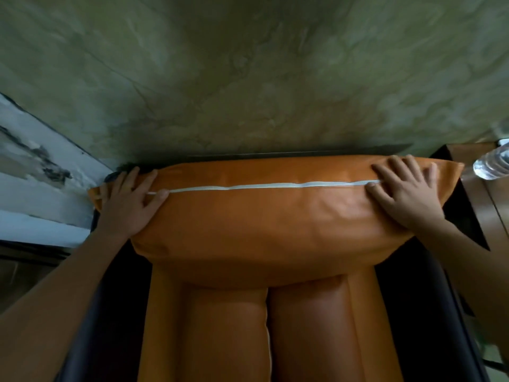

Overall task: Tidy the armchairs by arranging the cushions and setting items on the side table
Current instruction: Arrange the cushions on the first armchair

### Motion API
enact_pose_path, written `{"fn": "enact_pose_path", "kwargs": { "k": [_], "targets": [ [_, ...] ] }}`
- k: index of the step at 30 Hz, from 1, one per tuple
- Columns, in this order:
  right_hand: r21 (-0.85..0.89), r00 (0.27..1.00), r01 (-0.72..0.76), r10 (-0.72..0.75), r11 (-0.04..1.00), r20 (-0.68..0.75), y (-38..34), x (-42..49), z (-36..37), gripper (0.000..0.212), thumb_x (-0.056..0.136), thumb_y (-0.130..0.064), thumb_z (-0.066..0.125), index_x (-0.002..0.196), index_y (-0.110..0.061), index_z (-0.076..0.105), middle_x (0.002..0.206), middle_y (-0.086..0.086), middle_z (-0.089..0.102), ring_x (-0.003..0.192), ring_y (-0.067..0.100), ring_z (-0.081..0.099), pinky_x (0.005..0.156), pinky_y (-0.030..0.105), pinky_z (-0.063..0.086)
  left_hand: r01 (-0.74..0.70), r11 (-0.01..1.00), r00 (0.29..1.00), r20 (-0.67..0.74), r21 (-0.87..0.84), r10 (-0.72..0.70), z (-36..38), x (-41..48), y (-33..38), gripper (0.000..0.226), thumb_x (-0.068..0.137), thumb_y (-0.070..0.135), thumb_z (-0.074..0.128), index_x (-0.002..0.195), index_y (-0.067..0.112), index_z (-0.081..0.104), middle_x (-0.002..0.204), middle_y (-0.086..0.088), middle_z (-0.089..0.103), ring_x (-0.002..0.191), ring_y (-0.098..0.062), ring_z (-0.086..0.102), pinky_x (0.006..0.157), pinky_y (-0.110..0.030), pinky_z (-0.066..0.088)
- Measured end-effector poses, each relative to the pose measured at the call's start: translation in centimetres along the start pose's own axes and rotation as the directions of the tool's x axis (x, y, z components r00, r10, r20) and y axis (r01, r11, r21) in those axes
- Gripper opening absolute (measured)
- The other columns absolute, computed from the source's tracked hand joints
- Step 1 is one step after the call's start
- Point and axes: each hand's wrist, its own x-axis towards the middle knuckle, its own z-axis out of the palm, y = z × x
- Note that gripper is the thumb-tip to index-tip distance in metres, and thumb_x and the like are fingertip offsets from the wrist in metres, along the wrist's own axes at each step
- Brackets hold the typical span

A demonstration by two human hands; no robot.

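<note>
I have the orange cushion [275, 216] at the armchair's far end, long axis running left to right; my left hand [129, 199] and right hand [405, 191] press flat, fingers spread, one on each end.

The water bottle [493, 165] and side table [479, 199] run off the right edge.

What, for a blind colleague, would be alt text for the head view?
The left hand and right hand rest on the ends of a plump orange leather-look cushion with white piping, on a dark-framed armchair. A clear plastic bottle sits on a brown wooden side table.
</note>
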Motion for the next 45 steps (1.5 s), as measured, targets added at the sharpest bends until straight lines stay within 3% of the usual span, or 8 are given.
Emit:
{"fn": "enact_pose_path", "kwargs": {
  "k": [7, 11, 19, 24, 31, 36, 40, 45],
  "targets": [
    [0.324, 0.971, -0.211, 0.161, 0.922, 0.175, 1.5, -1.0, 1.9, 0.095, 0.076, -0.084, 0.026, 0.154, -0.032, 0.038, 0.161, 0.019, 0.030, 0.148, 0.036, 0.025, 0.122, 0.050, 0.019, 0.077, 0.962, 0.983, 0.179, -0.263, -0.030, 2.4, 0.1, -0.6, 0.090, 0.077, 0.095, 0.017, 0.155, 0.050, 0.018, 0.166, -0.007, 0.021, 0.151, -0.036, 0.019, 0.121, -0.059, 0.017],
    [0.190, 0.960, -0.260, 0.232, 0.947, 0.157, -0.2, -2.1, 0.1, 0.084, 0.079, -0.082, 0.023, 0.153, -0.043, 0.032, 0.165, 0.009, 0.021, 0.152, 0.037, 0.014, 0.121, 0.060, 0.010, 0.050, 0.987, 0.987, 0.162, -0.156, -0.024, -0.4, -0.5, 0.1, 0.098, 0.072, 0.096, 0.004, 0.156, 0.048, 0.016, 0.168, -0.005, 0.016, 0.153, -0.036, 0.010, 0.121, -0.061, 0.010],
    [0.164, 0.977, 0.102, -0.130, 0.981, 0.168, -17.2, -3.8, 3.4, 0.071, 0.095, -0.073, 0.019, 0.159, -0.041, 0.016, 0.169, -0.001, 0.009, 0.156, 0.030, -0.006, 0.120, 0.056, -0.012, -0.243, 0.970, 0.964, 0.113, 0.002, 0.241, 3.3, -4.6, 20.0, 0.068, 0.097, 0.069, 0.009, 0.159, 0.040, 0.009, 0.169, 0.009, 0.008, 0.156, -0.024, 0.003, 0.116, -0.070, -0.004],
    [0.081, 0.954, 0.250, -0.259, 0.965, 0.149, -13.1, -2.3, 3.6, 0.062, 0.101, -0.065, 0.017, 0.158, -0.042, 0.018, 0.168, -0.002, 0.017, 0.156, 0.023, 0.003, 0.125, 0.050, -0.002, -0.411, 0.908, 0.912, 0.050, 0.081, 0.408, 3.7, -2.7, 16.5, 0.058, 0.102, 0.060, 0.015, 0.157, 0.041, 0.019, 0.167, 0.004, 0.021, 0.154, -0.020, 0.018, 0.122, -0.056, 0.005],
    [-0.019, 0.992, -0.039, 0.041, 0.999, 0.122, -0.7, -2.4, 0.3, 0.074, 0.092, -0.068, 0.018, 0.156, -0.034, 0.033, 0.166, 0.005, 0.026, 0.154, 0.029, 0.015, 0.123, 0.053, 0.010, -0.117, 0.990, 0.993, -0.005, 0.075, 0.117, 1.0, -2.5, 3.3, 0.077, 0.096, 0.070, -0.001, 0.156, 0.034, 0.030, 0.165, -0.005, 0.028, 0.152, -0.027, 0.023, 0.122, -0.052, 0.012],
    [0.088, 0.965, -0.263, 0.260, 0.961, 0.045, -3.7, -3.8, 0.1, 0.078, 0.091, -0.055, 0.023, 0.155, -0.012, 0.034, 0.161, 0.023, 0.028, 0.150, 0.045, 0.018, 0.121, 0.061, 0.014, 0.075, 0.997, 0.996, -0.052, -0.017, -0.076, 0.2, -4.2, 3.2, 0.069, 0.101, 0.062, 0.007, 0.157, 0.030, 0.031, 0.166, 0.000, 0.023, 0.155, -0.026, 0.009, 0.118, -0.065, -0.002],
    [0.184, 0.995, 0.082, -0.092, 0.979, 0.044, -12.5, -6.6, 1.0, 0.072, 0.098, -0.054, 0.031, 0.160, -0.021, 0.018, 0.168, 0.007, 0.009, 0.156, 0.031, 0.001, 0.124, 0.052, 0.002, -0.288, 0.954, 0.951, -0.088, 0.089, 0.295, 1.5, -7.4, 10.4, 0.060, 0.103, 0.061, 0.019, 0.158, 0.036, 0.020, 0.169, 0.003, 0.011, 0.156, -0.024, 0.004, 0.117, -0.065, 0.001],
    [0.112, 0.945, 0.110, -0.139, 0.988, 0.297, -16.7, -7.3, 4.3, 0.068, 0.101, -0.059, 0.017, 0.161, -0.032, -0.001, 0.169, 0.002, -0.009, 0.154, 0.026, -0.016, 0.123, 0.053, -0.009, -0.264, 0.953, 0.952, 0.198, 0.148, 0.233, 4.4, -6.7, 12.6, 0.071, 0.098, 0.070, 0.011, 0.160, 0.037, 0.000, 0.168, 0.008, -0.017, 0.153, -0.016, -0.020, 0.117, -0.068, -0.009]
  ]
}}
